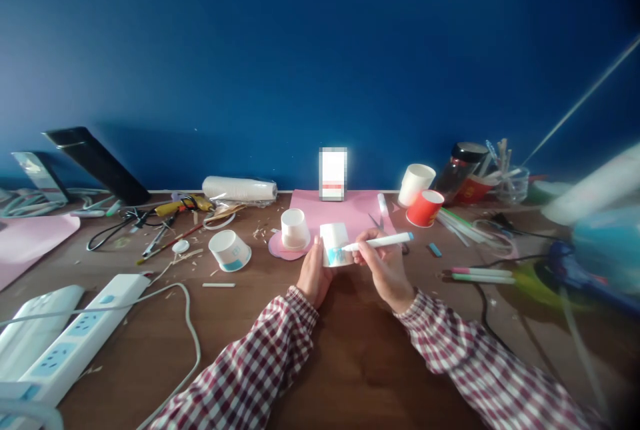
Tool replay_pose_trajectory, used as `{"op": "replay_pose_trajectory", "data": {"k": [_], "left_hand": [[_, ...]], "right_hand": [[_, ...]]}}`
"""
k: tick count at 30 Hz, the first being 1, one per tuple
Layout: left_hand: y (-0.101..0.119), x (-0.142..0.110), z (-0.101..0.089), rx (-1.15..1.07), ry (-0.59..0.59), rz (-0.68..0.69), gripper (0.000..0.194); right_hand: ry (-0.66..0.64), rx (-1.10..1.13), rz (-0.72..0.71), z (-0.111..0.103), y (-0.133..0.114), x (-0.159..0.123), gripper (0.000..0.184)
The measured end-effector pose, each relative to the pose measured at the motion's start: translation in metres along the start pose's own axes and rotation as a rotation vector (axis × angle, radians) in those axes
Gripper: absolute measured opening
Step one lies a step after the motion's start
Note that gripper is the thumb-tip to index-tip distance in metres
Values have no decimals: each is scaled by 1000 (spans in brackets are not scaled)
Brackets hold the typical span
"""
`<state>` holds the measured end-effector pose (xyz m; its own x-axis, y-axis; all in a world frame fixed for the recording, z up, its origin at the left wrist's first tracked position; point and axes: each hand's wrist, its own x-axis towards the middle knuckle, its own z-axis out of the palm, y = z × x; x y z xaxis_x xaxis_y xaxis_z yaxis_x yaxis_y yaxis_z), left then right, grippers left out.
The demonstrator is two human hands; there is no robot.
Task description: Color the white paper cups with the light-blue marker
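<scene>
My left hand is closed around a small white paper cup with a blue band, held just above the wooden table. My right hand grips a white marker with a blue end, its tip touching the blue band low on the cup. Just behind, another white cup stands upside down on a pink paper disc. A third cup lies tilted on the table to the left.
A pink sheet and a phone stand at the back. A white cup, a red cup, a jar and markers lie right. Power strips, cables and a plastic roll lie left.
</scene>
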<state>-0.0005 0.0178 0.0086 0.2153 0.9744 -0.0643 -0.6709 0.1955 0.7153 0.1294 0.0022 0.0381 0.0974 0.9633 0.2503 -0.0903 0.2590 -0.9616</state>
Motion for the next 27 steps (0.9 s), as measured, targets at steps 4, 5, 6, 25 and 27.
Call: {"op": "replay_pose_trajectory", "data": {"k": [4,5,6,25,27], "left_hand": [[-3,5,-1,6,47,-11,49],[-4,8,-1,7,90,-22,47],[-4,10,-1,4,132,-35,46],[0,11,-14,-33,105,-73,43],[1,13,-15,-62,108,-84,36]], "right_hand": [[120,16,-16,-1,7,3,26],[156,12,-12,-3,10,2,28],[189,4,-5,-5,13,2,30],[110,-25,-23,0,12,-9,19],[124,-30,-19,0,9,-9,17]]}}
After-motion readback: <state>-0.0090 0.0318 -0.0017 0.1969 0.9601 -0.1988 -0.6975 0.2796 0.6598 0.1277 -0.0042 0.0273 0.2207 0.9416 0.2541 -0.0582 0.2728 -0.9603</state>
